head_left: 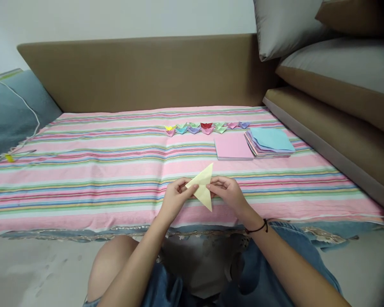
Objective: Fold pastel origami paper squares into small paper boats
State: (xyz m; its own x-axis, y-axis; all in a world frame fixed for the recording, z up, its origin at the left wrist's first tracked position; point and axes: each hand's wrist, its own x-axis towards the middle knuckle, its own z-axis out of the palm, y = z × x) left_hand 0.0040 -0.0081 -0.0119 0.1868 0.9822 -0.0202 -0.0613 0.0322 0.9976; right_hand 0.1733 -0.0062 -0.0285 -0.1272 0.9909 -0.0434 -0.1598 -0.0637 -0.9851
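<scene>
A sheet of pale yellow paper, folded into a pointed triangular shape, is held up between my two hands over the near edge of the striped cloth. My left hand pinches its left corner, thumb on top. On the right edge, my right hand grips the paper with the thumb at the middle and the fingers curled behind. Farther back stand several small folded paper boats in two rows, in yellow, blue, green, red, pink and purple.
Behind my hands lie a stack of pink paper and a stack of mixed sheets topped with blue. Cushions are piled at the right. A brown backrest closes off the far side. A white cable runs along the left.
</scene>
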